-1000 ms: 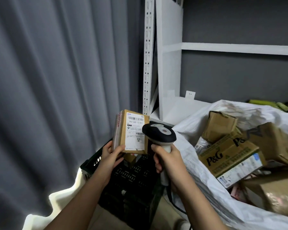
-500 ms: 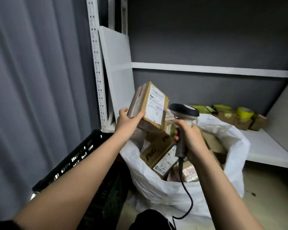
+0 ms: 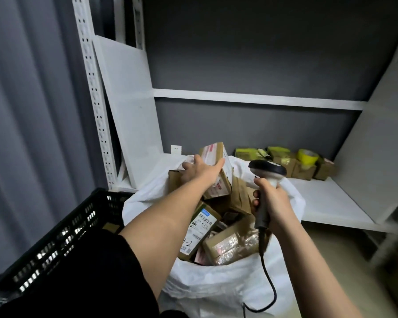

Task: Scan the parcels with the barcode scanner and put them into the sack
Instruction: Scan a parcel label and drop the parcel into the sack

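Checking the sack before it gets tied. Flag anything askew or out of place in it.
The white sack is heaped: parcels lie tilted at all angles. The left hand holds a parcel tipped on the pile's far side. Nothing looks spilled or visibly damaged.

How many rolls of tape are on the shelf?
1: a yellow tape roll sits on the boxes at the back of the white shelf. Others may be hidden among them.

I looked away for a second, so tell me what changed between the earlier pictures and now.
The left hand carried the parcel from above the black crate over to the white sack, where it now lies on the other boxes with the hand on it. The right hand grips the scanner as before, now beside the parcel rather than aimed at its label.
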{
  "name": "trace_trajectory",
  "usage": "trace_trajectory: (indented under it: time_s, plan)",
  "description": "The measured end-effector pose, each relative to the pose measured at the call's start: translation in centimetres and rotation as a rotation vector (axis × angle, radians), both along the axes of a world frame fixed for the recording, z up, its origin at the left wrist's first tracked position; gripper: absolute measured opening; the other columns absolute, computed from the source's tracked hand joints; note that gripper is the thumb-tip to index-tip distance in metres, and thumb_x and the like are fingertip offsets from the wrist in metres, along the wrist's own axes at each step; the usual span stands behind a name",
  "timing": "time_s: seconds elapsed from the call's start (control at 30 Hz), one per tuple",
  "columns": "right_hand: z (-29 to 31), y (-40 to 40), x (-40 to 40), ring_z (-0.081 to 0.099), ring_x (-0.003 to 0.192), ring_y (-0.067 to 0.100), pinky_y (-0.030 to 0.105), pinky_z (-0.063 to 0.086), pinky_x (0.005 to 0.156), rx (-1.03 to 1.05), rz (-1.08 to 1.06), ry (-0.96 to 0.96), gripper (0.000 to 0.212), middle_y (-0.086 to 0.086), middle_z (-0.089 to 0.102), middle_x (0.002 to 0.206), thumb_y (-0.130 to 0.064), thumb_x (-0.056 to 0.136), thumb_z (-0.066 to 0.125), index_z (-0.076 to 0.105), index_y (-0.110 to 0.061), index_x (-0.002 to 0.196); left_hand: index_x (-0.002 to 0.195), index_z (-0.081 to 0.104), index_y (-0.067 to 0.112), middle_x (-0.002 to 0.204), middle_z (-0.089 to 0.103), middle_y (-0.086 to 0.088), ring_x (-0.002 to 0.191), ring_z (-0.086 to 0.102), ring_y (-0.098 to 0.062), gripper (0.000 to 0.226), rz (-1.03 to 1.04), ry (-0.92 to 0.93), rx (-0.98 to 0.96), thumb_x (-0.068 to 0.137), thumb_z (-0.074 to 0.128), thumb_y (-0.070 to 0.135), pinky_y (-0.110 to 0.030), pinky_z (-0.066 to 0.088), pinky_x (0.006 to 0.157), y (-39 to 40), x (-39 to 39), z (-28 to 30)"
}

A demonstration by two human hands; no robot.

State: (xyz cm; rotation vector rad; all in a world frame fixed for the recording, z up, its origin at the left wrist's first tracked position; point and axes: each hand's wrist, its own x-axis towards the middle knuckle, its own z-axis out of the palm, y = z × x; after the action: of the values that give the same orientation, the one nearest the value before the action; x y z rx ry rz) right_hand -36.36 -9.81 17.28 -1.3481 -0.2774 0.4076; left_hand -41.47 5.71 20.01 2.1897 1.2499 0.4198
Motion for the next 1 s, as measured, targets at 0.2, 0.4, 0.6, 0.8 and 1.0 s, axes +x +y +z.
trace_trajectory:
  time_s: [0.2,0.4,0.6,0.8,1.0]
  plan:
    - [-0.3,-0.3,0.6,0.04,0.041,0.011,0.02,0.034,0.041,0.031,-0.03,0.01,0.012,0.003,0.044,0.06,-0.016,0.093,0.056,0.047,-0.013,0.086,0.145,0.039,0.016,0.145,0.029,-0.013,0.131,0.033,-0.032,0.088,-0.098,0.364,0.354,0.087,0.015,0.077,-0.041,0.032,0.101,0.6,0.5,-0.3]
    - [1.0,1.3,-1.7,0.043,0.039,0.011,0.02,0.036,0.04,0.035,0.064,-0.002,0.02,0.002,0.048,0.057,-0.019,0.092,0.058,0.044,-0.009,0.102,0.136,0.051,0.02,0.143,0.041,-0.012,0.128,0.044,-0.031,0.064,-0.139,0.198,0.42,0.094,0.027,0.063,-0.039,0.035,0.1,4.8,-3.4,1.4]
    - [3.5,7.2,-9.6,0.044,0.041,0.013,0.021,0.039,0.041,0.041,0.429,-0.038,0.018,0.001,0.047,0.053,-0.019,0.094,0.058,0.051,-0.013,0.078,0.116,0.06,0.023,0.12,0.063,-0.003,0.11,0.058,-0.027,0.042,0.039,0.023,0.366,0.094,0.038,0.05,-0.032,0.04,0.081,12.2,-13.3,1.9]
    - [1.7,16.0,-17.3,0.043,0.041,0.013,0.019,0.039,0.042,-0.01,0.659,0.01,0.009,0.002,0.046,0.055,-0.018,0.094,0.057,0.051,-0.012,0.09,0.108,0.063,0.025,0.122,0.064,-0.004,0.113,0.058,-0.029,0.032,0.167,0.137,0.24,0.094,0.044,0.046,-0.032,0.044,0.086,19.1,-23.6,-2.8]
    - [-4.7,26.3,-21.5,0.041,0.04,0.013,0.021,0.037,0.041,-0.125,0.688,0.051,0.018,0.002,0.045,0.055,-0.017,0.093,0.058,0.049,-0.012,0.079,0.116,0.059,0.022,0.121,0.063,-0.006,0.11,0.059,-0.027,0.034,0.163,0.235,-0.004,0.091,0.052,0.043,-0.032,0.047,0.092,26.5,-29.6,-12.1]
